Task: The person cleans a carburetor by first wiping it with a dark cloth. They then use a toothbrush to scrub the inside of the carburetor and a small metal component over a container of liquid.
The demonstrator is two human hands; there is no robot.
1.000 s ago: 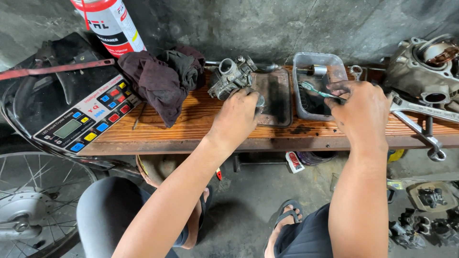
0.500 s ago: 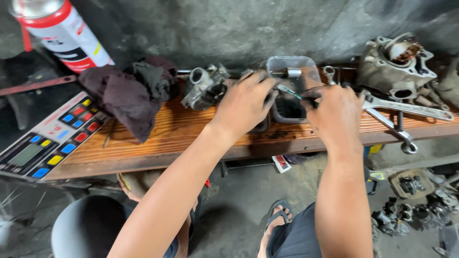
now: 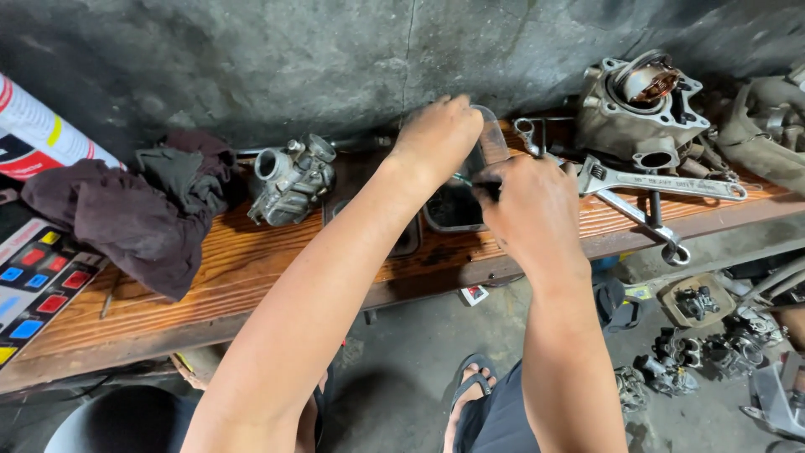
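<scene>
Two bare hands meet over a clear tub on the wooden worktop: left hand grips its far rim, right hand pinches a thin tool. Carburetor sits left.

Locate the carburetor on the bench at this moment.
In the head view the carburetor sits on the wooden bench, left of the left hand and just right of the dark rags.

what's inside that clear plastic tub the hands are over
The clear plastic tub shows dark, dirty contents, possibly liquid. The right hand holds a thin tool there; the left hand covers the tub's rear, hiding the rest.
</scene>
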